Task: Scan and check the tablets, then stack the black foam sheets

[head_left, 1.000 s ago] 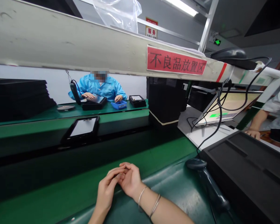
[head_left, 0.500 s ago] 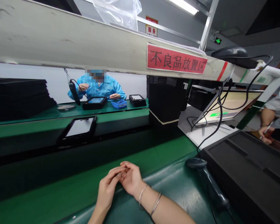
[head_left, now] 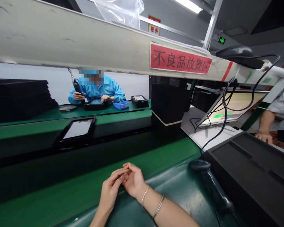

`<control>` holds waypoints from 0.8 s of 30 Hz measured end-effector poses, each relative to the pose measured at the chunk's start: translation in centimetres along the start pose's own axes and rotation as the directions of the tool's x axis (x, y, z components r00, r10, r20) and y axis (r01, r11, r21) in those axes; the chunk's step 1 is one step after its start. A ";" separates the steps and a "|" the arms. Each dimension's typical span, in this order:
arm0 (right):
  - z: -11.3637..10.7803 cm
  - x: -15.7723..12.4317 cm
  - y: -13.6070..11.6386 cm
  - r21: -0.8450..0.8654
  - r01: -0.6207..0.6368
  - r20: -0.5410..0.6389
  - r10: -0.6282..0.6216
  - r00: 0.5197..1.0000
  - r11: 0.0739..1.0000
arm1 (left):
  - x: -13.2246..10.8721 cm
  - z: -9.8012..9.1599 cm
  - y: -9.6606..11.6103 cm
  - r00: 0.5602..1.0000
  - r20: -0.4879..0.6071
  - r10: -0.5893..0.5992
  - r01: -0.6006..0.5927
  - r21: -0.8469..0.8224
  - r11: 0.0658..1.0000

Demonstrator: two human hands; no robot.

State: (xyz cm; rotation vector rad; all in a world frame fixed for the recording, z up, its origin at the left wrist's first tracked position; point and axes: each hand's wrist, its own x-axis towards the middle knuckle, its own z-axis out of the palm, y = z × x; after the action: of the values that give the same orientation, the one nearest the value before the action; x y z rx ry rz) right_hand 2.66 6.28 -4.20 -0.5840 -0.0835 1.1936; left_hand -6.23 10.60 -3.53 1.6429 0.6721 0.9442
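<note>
My left hand (head_left: 110,189) and my right hand (head_left: 133,182) touch at the fingertips over the near edge of the green bench. The fingers of both are curled together, and whether anything small lies between them is hidden. Two thin bracelets circle my right wrist. To the right of my hands, a dark handheld scanner (head_left: 214,186) lies on the green mat (head_left: 175,198). Farther off at the left, a black tray with a white-topped panel (head_left: 77,128) rests on the dark conveyor strip.
A black foam tray (head_left: 251,170) fills the right side, below a monitor (head_left: 232,107) with hanging cables. A shelf beam (head_left: 85,41) crosses above. Across the bench, a person in blue (head_left: 109,88) sits behind a blue bin (head_left: 121,105). Black stacks (head_left: 168,101) stand beyond.
The person across has grasped the hanging scanner and lowered the other hand to a tray. The black tray on the strip has shifted slightly left. My hands have hardly moved.
</note>
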 end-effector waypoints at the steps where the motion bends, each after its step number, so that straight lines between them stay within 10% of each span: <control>1: 0.1 -0.1 -0.1 0.025 -0.019 -0.007 0.019 1.000 1.000 | 0.0 0.0 -0.1 1.000 -0.003 -0.012 0.012 -0.013 1.000; 10: 0.9 -0.9 0.2 -0.107 -0.028 0.111 0.040 0.993 0.994 | 0.2 0.3 -0.8 0.965 -0.218 -0.148 0.099 -0.220 0.970; 24: 0.8 -0.6 0.9 -0.219 0.044 0.110 -0.020 0.994 0.975 | 0.3 0.3 1.0 0.945 -0.109 -0.309 0.249 -0.377 0.892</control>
State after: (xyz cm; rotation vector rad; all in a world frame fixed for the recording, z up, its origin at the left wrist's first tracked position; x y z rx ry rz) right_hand 1.36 6.31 -3.84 -0.7106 -0.3194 1.1918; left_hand -5.80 10.43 -2.56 1.1177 0.7753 0.9342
